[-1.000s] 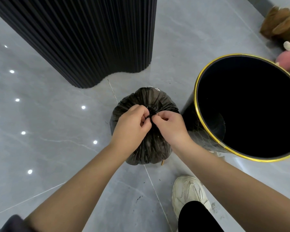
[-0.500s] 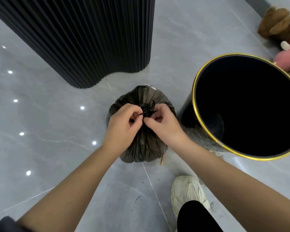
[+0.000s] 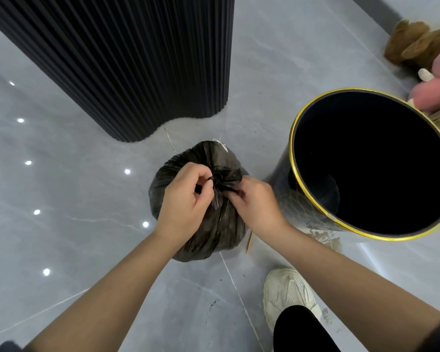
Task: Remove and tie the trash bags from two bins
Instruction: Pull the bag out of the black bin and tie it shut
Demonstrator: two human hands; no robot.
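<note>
A full black trash bag [image 3: 214, 232] sits on the grey tiled floor, its top gathered into a knot [image 3: 222, 177]. My left hand [image 3: 186, 199] pinches the knot from the left with thumb and forefinger. On the other side, my right hand [image 3: 254, 201] grips the twisted neck and a loose end of plastic. A black bin with a gold rim [image 3: 313, 209] stands just right of the bag, dark inside, with no bag showing.
A tall black ribbed column [image 3: 137, 67] rises behind the bag to the left. Brown and pink plush toys [image 3: 427, 62] lie at the far right. My white shoe [image 3: 287, 293] is planted near the bag, beside a thin stick [image 3: 249, 241] and crumbs.
Both hands shifted slightly apart on the gathered top, and the knot with a loose flap now shows between them. The bag and bin stayed where they were.
</note>
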